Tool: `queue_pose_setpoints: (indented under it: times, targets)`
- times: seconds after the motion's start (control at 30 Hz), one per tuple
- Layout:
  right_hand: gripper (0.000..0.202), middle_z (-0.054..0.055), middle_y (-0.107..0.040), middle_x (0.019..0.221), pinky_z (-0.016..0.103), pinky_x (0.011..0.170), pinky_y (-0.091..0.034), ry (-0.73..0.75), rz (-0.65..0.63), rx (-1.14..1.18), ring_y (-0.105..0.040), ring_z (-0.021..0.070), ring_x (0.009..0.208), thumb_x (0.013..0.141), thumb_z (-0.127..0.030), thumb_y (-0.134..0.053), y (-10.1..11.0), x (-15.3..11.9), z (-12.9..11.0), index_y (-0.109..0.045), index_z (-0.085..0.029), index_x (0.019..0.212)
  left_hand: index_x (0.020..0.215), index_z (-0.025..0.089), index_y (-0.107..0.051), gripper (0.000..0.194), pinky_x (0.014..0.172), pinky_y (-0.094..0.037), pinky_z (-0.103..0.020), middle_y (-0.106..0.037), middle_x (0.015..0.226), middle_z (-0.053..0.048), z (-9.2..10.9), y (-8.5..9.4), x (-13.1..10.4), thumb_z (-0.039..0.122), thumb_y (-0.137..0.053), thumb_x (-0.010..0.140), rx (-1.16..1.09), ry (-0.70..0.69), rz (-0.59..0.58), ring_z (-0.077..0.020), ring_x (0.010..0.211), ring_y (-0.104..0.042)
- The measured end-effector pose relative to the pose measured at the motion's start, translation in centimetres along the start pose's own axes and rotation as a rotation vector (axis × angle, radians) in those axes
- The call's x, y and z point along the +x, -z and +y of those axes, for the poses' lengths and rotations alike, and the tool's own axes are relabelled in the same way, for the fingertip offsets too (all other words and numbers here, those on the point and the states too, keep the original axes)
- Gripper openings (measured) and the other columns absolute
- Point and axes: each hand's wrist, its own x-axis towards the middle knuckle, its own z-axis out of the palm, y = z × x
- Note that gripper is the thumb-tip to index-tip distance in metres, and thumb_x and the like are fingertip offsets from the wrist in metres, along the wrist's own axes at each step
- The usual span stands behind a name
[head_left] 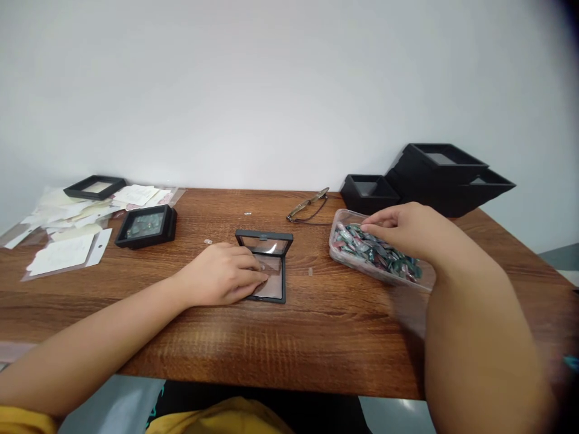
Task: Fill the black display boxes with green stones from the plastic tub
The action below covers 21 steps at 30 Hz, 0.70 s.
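An open black display frame (283,280) with clear film windows lies at the middle of the wooden table, its lid raised at the back. My left hand (226,274) rests over its left half, fingertips on the film; I cannot make out whether anything is under them. To the right, a clear plastic tub (348,260) holds many small shiny green and pink pieces (368,246). My right hand (400,229) is over the tub, thumb and forefinger close together at the pieces; whatever is between the tips is too small to tell.
Stacked black frames (420,181) stand at the back right, near eyeglasses (307,204). On the left lie a closed frame with pieces inside (147,225), another black frame (94,187) and paper cards (63,253). Small clear scraps dot the table (271,337).
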Motion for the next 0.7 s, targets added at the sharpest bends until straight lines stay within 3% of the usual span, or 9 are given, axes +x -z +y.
queue_pose_setpoints:
  times: [0.2,0.47,0.7]
  targets:
    - [0.017,0.009,-0.078,0.090,0.039,0.070,-0.047,-0.002,-0.046,-0.064,-0.070,0.0298,0.086,0.079,-0.037,-0.071,-1.1,0.8,-0.2,-0.080,-0.025,0.088,0.104,0.024,-0.077,0.023,0.074,-0.049,-0.029,-0.078,0.100,-0.001,-0.2,-0.1,0.1,0.034,-0.057,0.098,-0.044,0.000,0.018,-0.0167,0.088,-0.070]
    - [0.015,0.007,-0.076,0.080,0.035,0.065,-0.046,0.032,-0.048,-0.073,-0.067,0.0234,0.073,0.080,-0.033,-0.068,-1.2,1.1,-0.2,-0.077,-0.022,0.084,0.102,0.025,-0.078,0.023,0.074,-0.048,-0.029,-0.079,0.102,0.001,-0.2,-0.2,-0.1,0.037,-0.058,0.099,-0.047,0.008,0.026,-0.0163,0.089,-0.071]
    - [0.011,0.007,-0.076,0.083,0.035,0.066,-0.045,0.057,-0.040,-0.079,-0.068,0.0249,0.076,0.079,-0.030,-0.068,-1.2,1.0,-0.1,-0.076,-0.023,0.080,0.098,0.025,-0.077,0.021,0.075,-0.049,-0.029,-0.079,0.100,0.002,-0.1,-0.1,-0.1,0.036,-0.059,0.097,-0.074,0.029,0.026,-0.0167,0.088,-0.071]
